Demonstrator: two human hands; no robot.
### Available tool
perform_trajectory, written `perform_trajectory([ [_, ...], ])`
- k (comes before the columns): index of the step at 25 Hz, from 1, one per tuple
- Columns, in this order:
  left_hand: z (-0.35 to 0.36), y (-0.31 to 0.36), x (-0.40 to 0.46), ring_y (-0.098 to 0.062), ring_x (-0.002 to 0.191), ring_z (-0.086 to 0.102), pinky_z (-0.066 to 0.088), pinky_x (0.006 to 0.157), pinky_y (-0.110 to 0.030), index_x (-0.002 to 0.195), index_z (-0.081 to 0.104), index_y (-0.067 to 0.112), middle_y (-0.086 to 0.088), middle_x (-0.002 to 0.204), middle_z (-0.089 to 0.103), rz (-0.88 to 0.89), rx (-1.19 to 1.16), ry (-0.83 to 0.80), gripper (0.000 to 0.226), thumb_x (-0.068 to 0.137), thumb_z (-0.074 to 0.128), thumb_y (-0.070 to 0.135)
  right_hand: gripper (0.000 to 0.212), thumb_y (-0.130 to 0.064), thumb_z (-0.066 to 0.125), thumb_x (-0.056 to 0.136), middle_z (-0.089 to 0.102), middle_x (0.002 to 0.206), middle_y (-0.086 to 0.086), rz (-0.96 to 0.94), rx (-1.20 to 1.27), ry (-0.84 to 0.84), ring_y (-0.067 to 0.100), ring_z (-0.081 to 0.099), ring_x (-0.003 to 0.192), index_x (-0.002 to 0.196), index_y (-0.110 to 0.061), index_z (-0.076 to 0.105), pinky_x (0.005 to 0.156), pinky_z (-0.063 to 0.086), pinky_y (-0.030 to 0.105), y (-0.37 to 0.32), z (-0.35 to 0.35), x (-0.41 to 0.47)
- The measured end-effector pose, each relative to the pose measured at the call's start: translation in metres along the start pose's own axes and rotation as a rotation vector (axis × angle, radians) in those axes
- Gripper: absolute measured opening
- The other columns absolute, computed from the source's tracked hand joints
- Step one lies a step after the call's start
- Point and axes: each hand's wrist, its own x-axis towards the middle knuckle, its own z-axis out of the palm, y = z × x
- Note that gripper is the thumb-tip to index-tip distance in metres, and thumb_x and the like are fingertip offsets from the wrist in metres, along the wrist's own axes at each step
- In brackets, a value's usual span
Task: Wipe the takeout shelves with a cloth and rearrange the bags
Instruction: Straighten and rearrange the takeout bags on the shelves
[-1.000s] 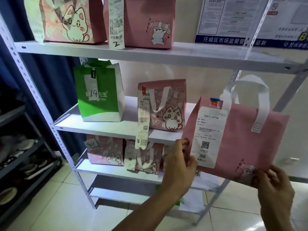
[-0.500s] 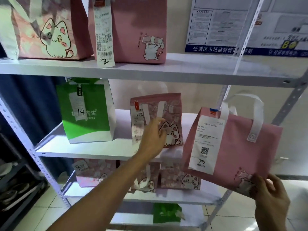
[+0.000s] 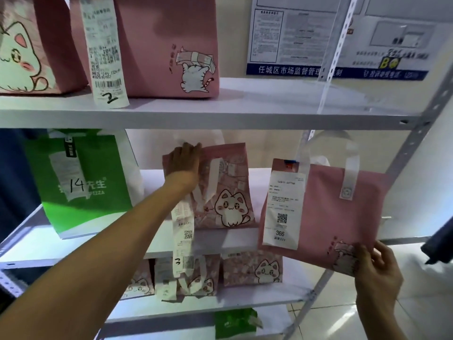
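At the middle shelf (image 3: 73, 244) of a white takeout rack, the fingers of a person's left hand (image 3: 182, 161) curled over the top edge of a patterned pink cat bag (image 3: 228, 192), which stood upright beside a green pizza bag (image 3: 81, 182) marked 14. The right hand (image 3: 375, 271) pinched the lower corner of a plain pink bag (image 3: 343, 217) bearing a receipt numbered 366, held tilted in front of the shelf's right end. More pink bags (image 3: 252, 268) sat on the shelf below.
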Motion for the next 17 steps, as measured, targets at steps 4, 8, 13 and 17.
perform_trajectory([
  [4,-0.011,-0.002,-0.013,-0.037,0.110,0.049,0.044,0.089,-0.046,0.122,0.053,0.016,-0.013,0.122,0.054,0.066,0.034,0.137,0.028,0.094,0.056,0.017,0.022,-0.017,0.064,0.094,0.069,0.089,-0.001,-0.003,-0.014,-0.004,-0.004,0.065,0.064,0.092,-0.039,0.068,0.057,0.053,0.010,0.000,0.011,0.007],
  [8,-0.034,-0.007,-0.035,-0.035,0.102,0.053,0.040,0.085,-0.043,0.115,0.054,0.017,-0.008,0.108,0.062,0.109,-0.032,0.138,0.022,0.095,0.051,0.008,0.018,-0.017,0.062,0.096,0.068,0.098,0.005,-0.005,-0.005,-0.020,0.010,0.067,0.079,0.105,-0.032,0.066,0.062,0.055,0.010,0.000,0.031,0.014],
  [13,-0.070,-0.017,-0.074,-0.035,0.100,0.053,0.039,0.087,-0.049,0.120,0.055,0.019,-0.007,0.110,0.064,0.137,-0.007,0.223,0.021,0.102,0.045,0.019,0.015,-0.016,0.059,0.098,0.067,0.099,0.004,-0.004,0.053,-0.027,0.006,0.065,0.079,0.110,-0.024,0.061,0.063,0.053,0.009,-0.013,0.062,0.017],
  [17,-0.089,-0.016,-0.105,-0.023,0.093,0.044,0.036,0.084,-0.041,0.116,0.051,0.025,0.002,0.107,0.060,0.189,-0.019,0.247,0.016,0.102,0.047,0.018,0.013,-0.018,0.059,0.098,0.067,0.088,-0.004,-0.020,0.079,-0.064,-0.006,0.066,0.070,0.106,-0.027,0.063,0.059,0.050,0.007,-0.019,0.083,0.008],
])
